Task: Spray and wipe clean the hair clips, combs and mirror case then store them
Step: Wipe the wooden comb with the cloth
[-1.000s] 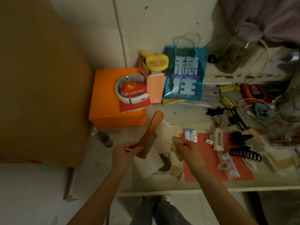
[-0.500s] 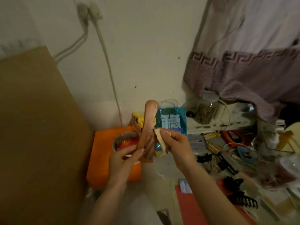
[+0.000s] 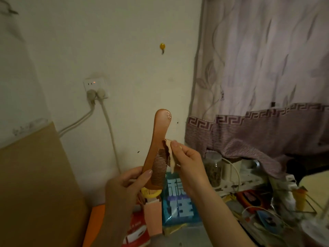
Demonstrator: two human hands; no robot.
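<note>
i hold the wooden comb (image 3: pixel 156 155) upright in front of the wall, my left hand (image 3: pixel 124 186) gripping its toothed end, my right hand (image 3: pixel 187 166) pinching a small wipe (image 3: pixel 170 155) against the teeth near the handle. so i judge the comb is mid-wipe; the clips and mirror case are out of view, and storing is not yet done. there is open air above, but the cluttered desk (image 3: pixel 192 234) sits close below my hands, the curtain (image 3: pixel 258 86) to the right.
</note>
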